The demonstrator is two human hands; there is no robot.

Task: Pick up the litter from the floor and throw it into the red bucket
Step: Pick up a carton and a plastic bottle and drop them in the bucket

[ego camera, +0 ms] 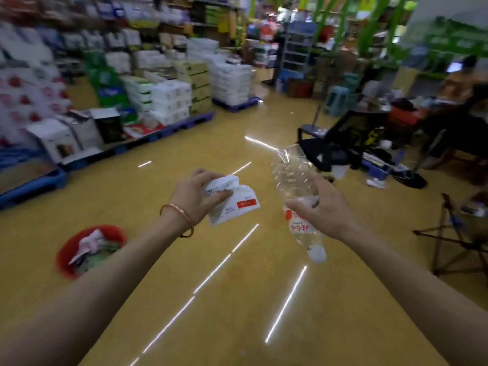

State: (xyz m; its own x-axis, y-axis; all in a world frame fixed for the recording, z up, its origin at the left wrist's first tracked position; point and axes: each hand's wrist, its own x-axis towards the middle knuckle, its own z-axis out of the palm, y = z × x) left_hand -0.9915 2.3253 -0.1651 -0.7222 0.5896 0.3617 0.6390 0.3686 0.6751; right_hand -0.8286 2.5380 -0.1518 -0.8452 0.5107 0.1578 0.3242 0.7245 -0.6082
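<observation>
My left hand [195, 199] pinched wrapper [232, 204], right hand [324, 210] gripped bottle [293, 178]; looked mid-carry, next needed swing to bucket [100, 228] down-left of my fingers.

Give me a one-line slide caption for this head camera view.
Left hand holds a crumpled white wrapper, right hand a clear plastic bottle; red bucket sits lower left.

Shop, wholesale or supermarket type. Shelves [39, 48] on the left are packed with wrapped goods, all blurred. Stacked cartons [171, 99] and white bagged packs [232, 80] sit on blue pallets [190, 123] along the left and far middle. The glossy yellow floor [237, 299] forms a wide aisle. Far back is a blue display rack [298, 46], with a green sign [449, 40] far right. Plastic stools [336, 100] stand on the right.
</observation>
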